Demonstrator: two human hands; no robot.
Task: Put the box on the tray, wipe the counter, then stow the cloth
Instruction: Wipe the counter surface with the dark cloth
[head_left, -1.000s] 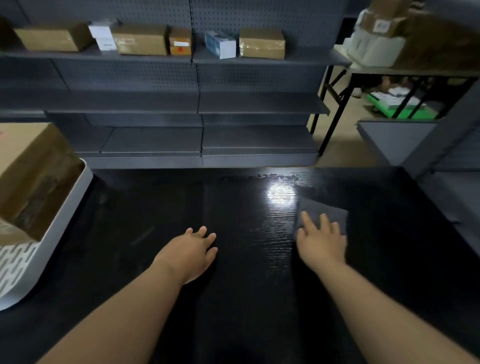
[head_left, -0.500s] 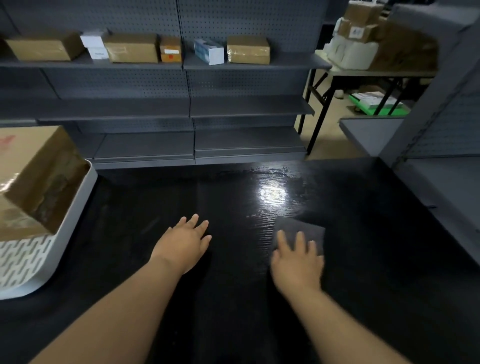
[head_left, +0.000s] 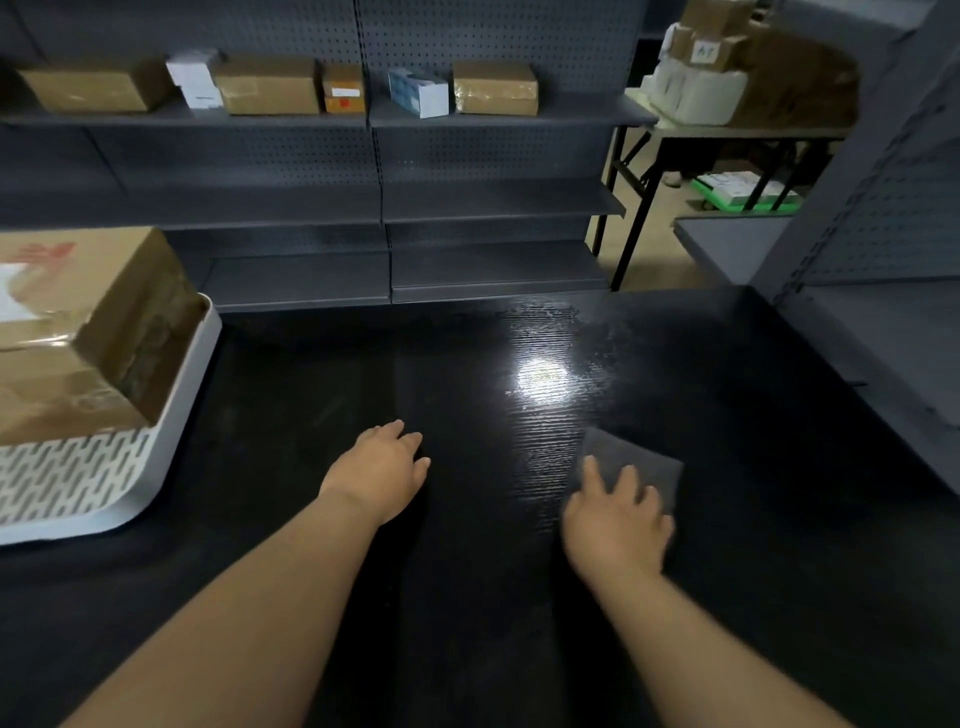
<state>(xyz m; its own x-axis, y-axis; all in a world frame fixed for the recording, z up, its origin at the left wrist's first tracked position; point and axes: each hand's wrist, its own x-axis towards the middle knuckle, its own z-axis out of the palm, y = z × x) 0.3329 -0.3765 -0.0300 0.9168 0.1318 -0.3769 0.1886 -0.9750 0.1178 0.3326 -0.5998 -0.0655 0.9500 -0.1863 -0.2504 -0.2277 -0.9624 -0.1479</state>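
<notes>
The right hand (head_left: 615, 525) presses the grey cloth (head_left: 636, 467) flat onto the dark surface (head_left: 467, 597), fingers (head_left: 592, 475) spread across its near edge. It looks soft, light and limp: best pinched at an edge. Left of the cloth, the left hand (head_left: 382, 467) rests with fingers relaxed, holding nothing. Farther left, the box (head_left: 78, 332) sits in the tray (head_left: 171, 415).

Both forearms extended forward, palms down. Left hand (head_left: 382, 470) flat, fingers loosely spread. Right hand (head_left: 615, 525) flat, fingers splayed, slightly motion-blurred.

counter (head_left: 467, 597) centre open, tray (head_left: 171, 431) (left) blocking
</notes>
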